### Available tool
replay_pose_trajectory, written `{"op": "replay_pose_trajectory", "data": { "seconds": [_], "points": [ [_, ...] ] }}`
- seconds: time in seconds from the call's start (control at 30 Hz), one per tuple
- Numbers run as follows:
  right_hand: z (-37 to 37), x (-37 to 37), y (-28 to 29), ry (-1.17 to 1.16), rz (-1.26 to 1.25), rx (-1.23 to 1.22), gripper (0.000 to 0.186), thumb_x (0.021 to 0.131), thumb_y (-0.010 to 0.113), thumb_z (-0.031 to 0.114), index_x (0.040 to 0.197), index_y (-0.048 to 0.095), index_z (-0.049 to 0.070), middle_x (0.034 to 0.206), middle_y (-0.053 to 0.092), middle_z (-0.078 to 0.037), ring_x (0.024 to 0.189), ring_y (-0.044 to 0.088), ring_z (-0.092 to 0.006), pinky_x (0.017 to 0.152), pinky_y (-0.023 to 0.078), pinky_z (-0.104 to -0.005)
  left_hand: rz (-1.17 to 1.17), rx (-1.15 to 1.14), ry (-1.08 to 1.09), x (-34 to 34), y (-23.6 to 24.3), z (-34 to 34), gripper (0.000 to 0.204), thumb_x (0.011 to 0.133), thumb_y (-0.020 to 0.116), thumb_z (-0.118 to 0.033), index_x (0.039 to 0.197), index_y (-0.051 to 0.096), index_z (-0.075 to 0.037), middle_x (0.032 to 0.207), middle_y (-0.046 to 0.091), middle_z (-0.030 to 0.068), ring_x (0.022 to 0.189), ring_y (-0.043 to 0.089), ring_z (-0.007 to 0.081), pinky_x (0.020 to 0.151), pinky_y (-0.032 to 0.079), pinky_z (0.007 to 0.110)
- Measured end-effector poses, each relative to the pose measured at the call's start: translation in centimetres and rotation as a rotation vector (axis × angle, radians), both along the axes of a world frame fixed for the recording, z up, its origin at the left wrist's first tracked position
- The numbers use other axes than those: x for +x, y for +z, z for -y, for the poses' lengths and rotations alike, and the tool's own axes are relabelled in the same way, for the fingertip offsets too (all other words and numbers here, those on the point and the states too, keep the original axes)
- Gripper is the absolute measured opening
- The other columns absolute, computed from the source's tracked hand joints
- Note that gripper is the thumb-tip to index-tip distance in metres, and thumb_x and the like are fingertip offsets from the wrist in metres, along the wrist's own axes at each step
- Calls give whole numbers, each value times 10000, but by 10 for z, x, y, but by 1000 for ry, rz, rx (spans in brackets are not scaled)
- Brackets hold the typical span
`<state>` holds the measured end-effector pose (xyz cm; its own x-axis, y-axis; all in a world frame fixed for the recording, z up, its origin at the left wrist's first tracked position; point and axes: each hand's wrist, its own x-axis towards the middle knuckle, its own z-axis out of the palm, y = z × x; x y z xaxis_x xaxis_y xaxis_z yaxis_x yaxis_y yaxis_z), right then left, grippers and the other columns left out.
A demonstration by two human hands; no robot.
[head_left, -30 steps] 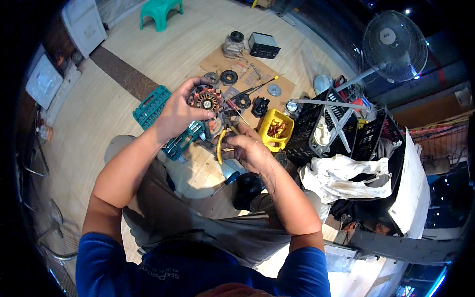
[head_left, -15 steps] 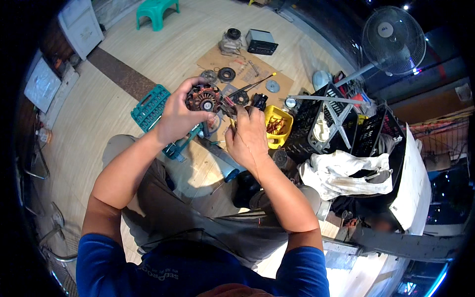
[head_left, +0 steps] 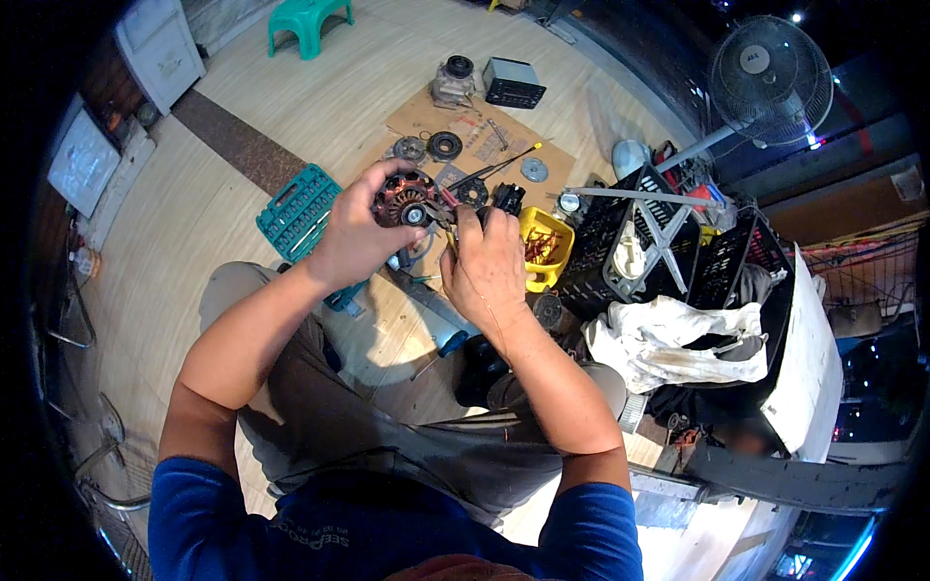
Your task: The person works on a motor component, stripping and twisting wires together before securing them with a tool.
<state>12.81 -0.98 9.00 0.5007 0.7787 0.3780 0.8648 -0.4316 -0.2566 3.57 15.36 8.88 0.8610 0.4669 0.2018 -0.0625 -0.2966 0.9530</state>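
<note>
My left hand (head_left: 347, 237) is wrapped round a copper-wound motor part (head_left: 400, 201), thumb below and fingers over its far edge. The part is round and dark, with copper coils about the rim, fins inside and a shiny bearing at its centre, facing me. From the right, my right hand (head_left: 487, 263) grips pliers (head_left: 447, 221), whose jaws reach the part's right side. My fingers hide most of the handles. Close by on the right stands a yellow container (head_left: 538, 276) with copper-coloured scraps (head_left: 544, 246) in it.
Cardboard (head_left: 465, 126) on the floor bears a black ring (head_left: 445, 146), a metal disc (head_left: 534, 169) and other parts. A teal socket-set case (head_left: 295, 215) lies left. Black crates (head_left: 591, 228), a white cloth (head_left: 668, 339) and a fan (head_left: 770, 73) stand on the right.
The motor part has tilted in my left hand, so its bearing sits slightly lower and further right. The pliers' jaws now show more clearly beside it; my right hand has barely shifted.
</note>
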Motion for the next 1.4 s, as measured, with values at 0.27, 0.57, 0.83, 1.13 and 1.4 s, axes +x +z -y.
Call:
{"op": "replay_pose_trajectory", "data": {
  "seconds": [0.27,0.57,0.83,1.13,1.4],
  "points": [
    [0,-3,-2,-30,26,-9,522,716,671,115,1199,511,-5,995,477,-216,949,472,-380,800,429,-460,-17,87,58,-4,4,6,662,667,775,9,1251,465,-15,1160,587,89,1081,563,163,954,448,303],
    [14,20,-9,201,-1515,88,223,817,542,27,1016,621,-36,848,675,-141,799,659,-240,752,506,-326,146,-72,-79,-4,-2,-4,720,643,770,49,1271,424,-14,1228,524,96,1137,534,183,997,429,328],
    [23,23,-3,499,-2103,298,303,837,533,6,1126,525,-86,914,640,-243,801,657,-339,669,565,-436,213,-306,-216,-8,-1,-12,804,603,805,35,1291,391,-4,1268,487,109,1183,495,202,1034,393,346],
    [20,20,-3,499,-2066,234,310,832,552,26,1117,529,-93,903,642,-234,786,652,-330,660,562,-431,196,-162,-251,-10,-2,-12,765,609,812,-5,1260,411,-6,1268,490,123,1199,487,217,1046,378,356],
    [19,19,-2,511,-2097,226,236,890,527,39,1101,554,-63,921,663,-193,799,677,-291,661,577,-383,193,-51,-206,-12,-1,-8,662,629,784,-6,1215,478,-21,1160,563,65,1078,556,138,941,454,291]
  ]
}}
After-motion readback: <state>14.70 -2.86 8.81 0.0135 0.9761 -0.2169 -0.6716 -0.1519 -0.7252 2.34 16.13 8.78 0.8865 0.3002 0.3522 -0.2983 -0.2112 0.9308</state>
